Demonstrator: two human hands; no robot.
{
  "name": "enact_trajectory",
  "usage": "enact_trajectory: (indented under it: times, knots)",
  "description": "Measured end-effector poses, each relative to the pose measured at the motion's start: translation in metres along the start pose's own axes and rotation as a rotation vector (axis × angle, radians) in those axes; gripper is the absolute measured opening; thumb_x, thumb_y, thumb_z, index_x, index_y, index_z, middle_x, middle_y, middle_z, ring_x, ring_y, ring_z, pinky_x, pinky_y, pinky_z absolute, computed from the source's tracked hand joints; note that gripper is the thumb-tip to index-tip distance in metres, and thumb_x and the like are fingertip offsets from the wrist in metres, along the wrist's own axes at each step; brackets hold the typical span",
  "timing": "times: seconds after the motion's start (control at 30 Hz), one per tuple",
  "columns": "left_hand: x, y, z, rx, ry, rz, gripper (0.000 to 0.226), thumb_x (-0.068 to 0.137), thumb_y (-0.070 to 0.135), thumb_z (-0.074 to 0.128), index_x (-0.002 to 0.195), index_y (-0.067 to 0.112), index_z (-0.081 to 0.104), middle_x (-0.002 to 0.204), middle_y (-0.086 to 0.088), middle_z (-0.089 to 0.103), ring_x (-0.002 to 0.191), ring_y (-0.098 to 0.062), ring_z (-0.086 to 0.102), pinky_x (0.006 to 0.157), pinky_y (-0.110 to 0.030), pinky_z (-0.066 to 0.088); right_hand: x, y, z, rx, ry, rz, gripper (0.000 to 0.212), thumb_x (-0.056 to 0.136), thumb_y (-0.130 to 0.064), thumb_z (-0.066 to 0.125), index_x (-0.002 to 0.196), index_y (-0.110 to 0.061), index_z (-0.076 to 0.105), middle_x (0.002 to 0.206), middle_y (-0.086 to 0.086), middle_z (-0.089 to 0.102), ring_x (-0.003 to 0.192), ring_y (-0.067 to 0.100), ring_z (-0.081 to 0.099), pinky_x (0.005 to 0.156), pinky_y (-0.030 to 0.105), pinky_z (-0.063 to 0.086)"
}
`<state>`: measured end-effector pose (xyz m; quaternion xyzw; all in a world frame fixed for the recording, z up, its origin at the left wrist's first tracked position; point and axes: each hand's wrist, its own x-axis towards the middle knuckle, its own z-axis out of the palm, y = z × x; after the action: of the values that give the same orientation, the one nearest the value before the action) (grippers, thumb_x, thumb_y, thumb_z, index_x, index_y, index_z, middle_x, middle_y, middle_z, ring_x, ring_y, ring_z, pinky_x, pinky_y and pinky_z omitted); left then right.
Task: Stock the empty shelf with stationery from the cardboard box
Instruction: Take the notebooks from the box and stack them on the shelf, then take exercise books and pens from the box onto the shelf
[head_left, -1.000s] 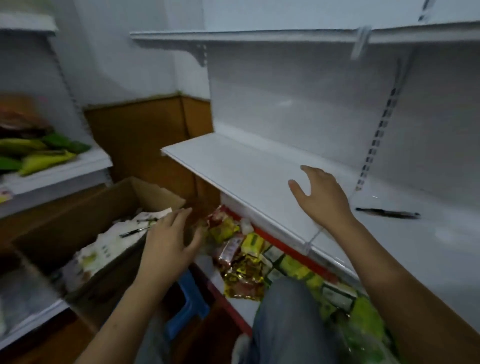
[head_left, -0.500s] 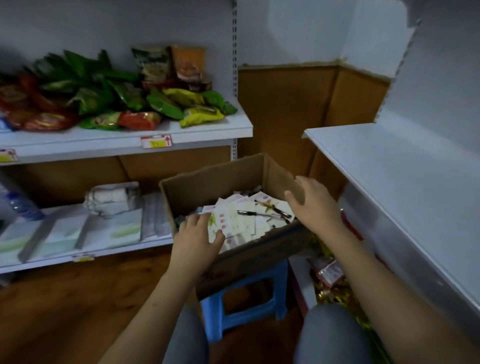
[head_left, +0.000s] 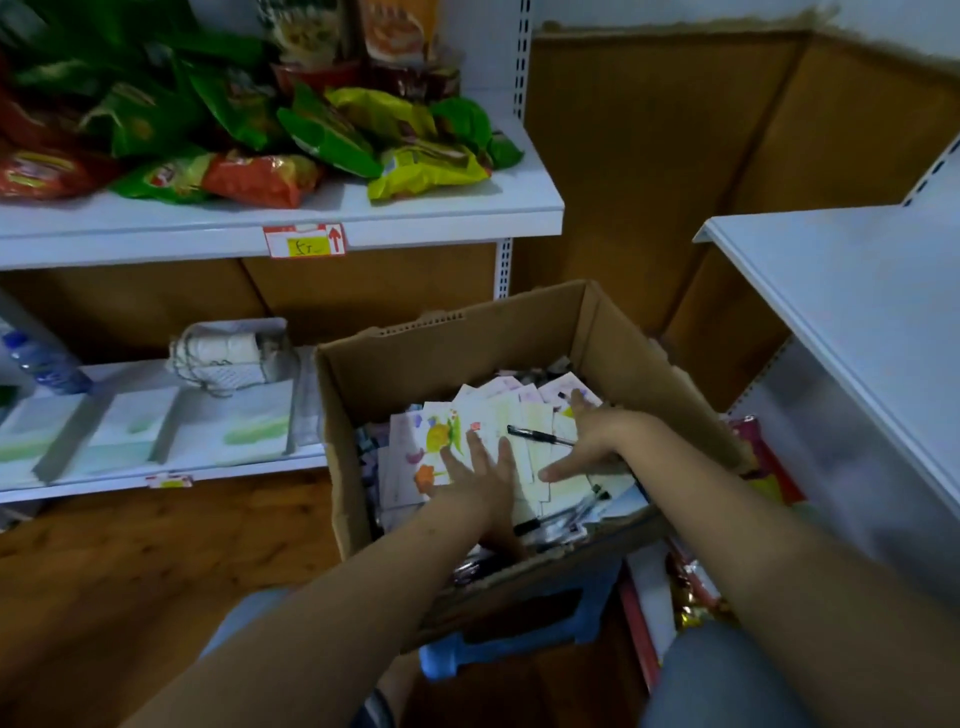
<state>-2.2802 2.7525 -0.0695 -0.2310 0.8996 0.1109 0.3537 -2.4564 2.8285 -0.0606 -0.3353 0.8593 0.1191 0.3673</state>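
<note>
Shop aisle, wooden floor | box (head_left: 467, 343) stood on blue stool (head_left: 498, 649), open, holding cards (head_left: 498, 426) and a pen (head_left: 537, 435) | left hand (head_left: 480, 475) lay flat on cards, fingers spread | right hand (head_left: 592, 441) spread wide over cards beside pen, gripping nothing | shelf (head_left: 852, 280) at right, apart from box

A small blue plastic stool (head_left: 498, 649) is standing on the brown wooden floor (head_left: 156, 571) and carrying the open brown cardboard box (head_left: 467, 343). Colourful snack packets (head_left: 332, 140) are lying on the white upper shelf (head_left: 415, 218), flat white packs (head_left: 234, 426) on the lower white shelf (head_left: 234, 470).
</note>
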Motion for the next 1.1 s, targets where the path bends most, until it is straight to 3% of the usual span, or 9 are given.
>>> enact_trajectory:
  times: [0.07,0.2,0.33,0.4,0.53,0.7,0.83,1.0,1.1]
  knots:
    - [0.011,-0.007,0.002,0.056,0.050,0.040,0.138,0.074,0.067,0.071,0.147,0.014,-0.034,0.155,-0.025,-0.031,0.139,-0.063,-0.011,0.108,-0.072,0.024,-0.004,-0.003,0.000,-0.052,0.039,0.050,0.136,0.066,-0.081,0.063,0.153,-0.013,-0.016,0.163,0.011,0.001,0.143,0.043,0.018,0.108,0.051,0.036]
    - [0.009,-0.003,0.009,0.136,0.160,0.112,0.123,0.083,0.054,0.069,0.152,0.013,-0.024,0.159,-0.027,-0.017,0.140,-0.063,0.001,0.101,-0.066,0.040,-0.006,-0.003,0.000,-0.175,0.123,0.095,0.107,0.073,-0.085,0.049,0.144,-0.006,0.036,0.144,0.015,0.042,0.123,0.033,0.048,0.105,0.047,0.036]
    - [-0.001,0.001,0.008,0.206,0.331,0.188,0.084,0.094,0.029,0.057,0.155,0.008,0.002,0.156,-0.030,0.015,0.129,-0.054,0.040,0.090,-0.050,0.048,-0.006,0.004,0.006,0.116,0.242,0.130,0.065,0.087,-0.064,0.056,0.117,-0.006,0.056,0.094,0.009,0.058,0.075,0.022,0.054,0.069,0.034,0.046]
    - [-0.007,-0.005,0.004,0.179,0.439,0.206,0.067,0.094,0.026,0.055,0.148,0.008,0.020,0.141,-0.023,0.042,0.110,-0.042,0.057,0.077,-0.041,0.047,-0.011,0.007,0.006,0.252,0.318,0.162,0.041,0.096,-0.050,0.053,0.086,-0.010,0.053,0.074,0.006,0.047,0.060,0.019,0.041,0.059,0.032,0.037]
    - [-0.020,-0.017,-0.004,0.129,0.597,0.183,0.050,0.096,0.028,0.050,0.140,0.011,0.032,0.113,-0.011,0.063,0.096,-0.034,0.063,0.062,-0.033,0.034,-0.025,0.012,0.002,0.288,0.511,0.140,0.031,0.103,-0.032,0.044,0.084,-0.009,0.055,0.075,0.008,0.051,0.061,0.021,0.045,0.054,0.030,0.037]
    - [-0.036,-0.035,-0.017,0.086,0.712,0.086,0.047,0.096,0.031,0.049,0.136,0.012,0.034,0.105,-0.008,0.067,0.088,-0.031,0.065,0.050,-0.031,0.029,-0.052,0.006,-0.006,0.381,0.751,-0.037,0.035,0.103,-0.033,0.040,0.071,-0.019,0.042,0.067,0.004,0.049,0.056,0.021,0.046,0.046,0.030,0.029]
    - [-0.052,-0.046,-0.029,-0.043,0.813,0.054,0.031,0.096,0.031,0.049,0.122,0.015,0.042,0.085,-0.003,0.066,0.071,-0.028,0.064,0.049,-0.030,0.034,-0.074,0.005,-0.017,0.477,0.875,-0.091,0.035,0.100,-0.038,0.042,0.072,-0.019,0.048,0.067,0.002,0.053,0.061,0.022,0.052,0.054,0.034,0.039]
    - [-0.073,-0.048,-0.045,-0.072,0.922,0.091,0.020,0.101,0.036,0.043,0.108,0.017,0.040,0.082,-0.002,0.064,0.066,-0.025,0.062,0.050,-0.032,0.042,-0.095,-0.001,-0.022,0.568,0.921,-0.189,0.038,0.099,-0.044,0.045,0.082,-0.013,0.058,0.073,0.004,0.061,0.065,0.021,0.058,0.060,0.040,0.049]
    - [-0.086,-0.050,-0.056,-0.123,0.964,0.087,0.019,0.101,0.034,0.041,0.109,0.017,0.040,0.084,-0.003,0.064,0.068,-0.027,0.063,0.053,-0.035,0.046,-0.107,-0.010,-0.022,0.559,0.937,-0.242,0.033,0.100,-0.043,0.045,0.078,-0.019,0.054,0.067,0.000,0.057,0.060,0.018,0.054,0.055,0.036,0.042]
